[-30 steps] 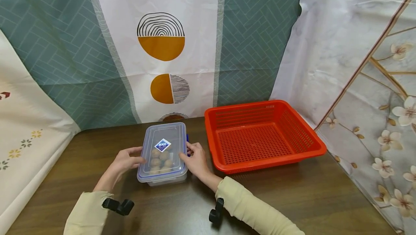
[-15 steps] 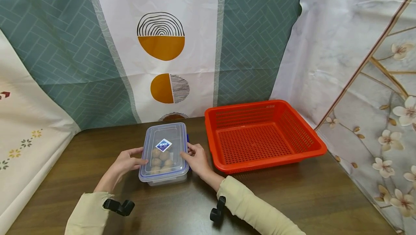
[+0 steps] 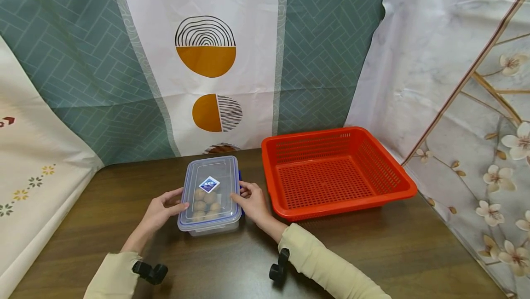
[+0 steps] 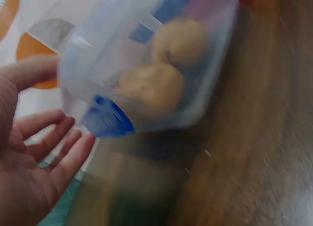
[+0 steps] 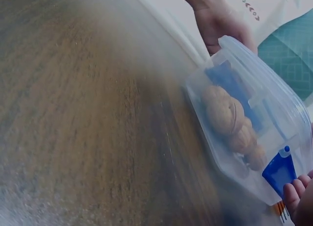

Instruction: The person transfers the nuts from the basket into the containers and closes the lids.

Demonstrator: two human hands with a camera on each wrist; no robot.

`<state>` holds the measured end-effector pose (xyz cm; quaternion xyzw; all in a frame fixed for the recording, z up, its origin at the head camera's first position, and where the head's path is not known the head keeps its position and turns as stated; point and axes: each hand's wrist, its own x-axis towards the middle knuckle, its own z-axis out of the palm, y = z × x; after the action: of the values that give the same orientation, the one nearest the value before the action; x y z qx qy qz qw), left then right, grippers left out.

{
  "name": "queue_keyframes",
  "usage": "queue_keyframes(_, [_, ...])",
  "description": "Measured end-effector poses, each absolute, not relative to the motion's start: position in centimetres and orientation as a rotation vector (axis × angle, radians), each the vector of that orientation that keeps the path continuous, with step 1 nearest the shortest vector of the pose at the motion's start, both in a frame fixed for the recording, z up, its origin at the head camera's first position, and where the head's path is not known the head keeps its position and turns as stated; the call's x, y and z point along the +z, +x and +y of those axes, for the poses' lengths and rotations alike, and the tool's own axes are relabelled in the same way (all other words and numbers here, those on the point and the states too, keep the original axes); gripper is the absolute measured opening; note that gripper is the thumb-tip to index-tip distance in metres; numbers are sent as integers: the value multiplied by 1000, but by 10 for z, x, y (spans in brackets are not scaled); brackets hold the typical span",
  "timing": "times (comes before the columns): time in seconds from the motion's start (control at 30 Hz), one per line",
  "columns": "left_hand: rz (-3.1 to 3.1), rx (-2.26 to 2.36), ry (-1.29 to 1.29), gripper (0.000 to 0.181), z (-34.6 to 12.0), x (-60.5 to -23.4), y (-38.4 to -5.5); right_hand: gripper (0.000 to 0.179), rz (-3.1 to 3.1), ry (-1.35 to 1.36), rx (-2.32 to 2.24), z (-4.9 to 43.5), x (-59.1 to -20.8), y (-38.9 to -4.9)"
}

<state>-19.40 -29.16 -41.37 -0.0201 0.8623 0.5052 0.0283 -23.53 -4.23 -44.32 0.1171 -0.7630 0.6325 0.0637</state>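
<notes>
A clear plastic food container [image 3: 215,232] sits on the table with its blue-edged lid [image 3: 213,168] on top. Several walnuts [image 5: 225,113] show through its wall, gathered toward the near end. At its left side is my left hand [image 3: 161,208], thumb and fingers spread and touching the lid's edge. Its lower fingers lie beside a lowered blue latch [image 4: 110,119] in the left wrist view. My right hand [image 3: 254,202] holds the right side, thumb on the lid and fingers curled at another blue latch [image 5: 281,172]. The head view hides most of that latch.
A red plastic basket [image 3: 339,210] with slotted walls stands right of the container, near my right forearm. The brown wooden table [image 3: 207,267] ends at a patterned cloth backdrop [image 3: 323,60]. Printed cloths hang at both sides.
The container has shifted slightly to the right. My left hand's thumb and fingers have spread a little wider, while the right hand stays at the right side.
</notes>
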Motion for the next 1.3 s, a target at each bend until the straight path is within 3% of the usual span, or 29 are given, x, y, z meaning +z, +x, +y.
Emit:
queue_keyframes(0.97, [2556, 1790, -65, 61, -287, -432, -200, 50, -2287, 302, 2113, -43, -456, -242])
queue_keyframes(1.3, [2456, 1859, -37, 58, -287, -436, -198, 53, -2259, 310, 2291, -38, -429, -224])
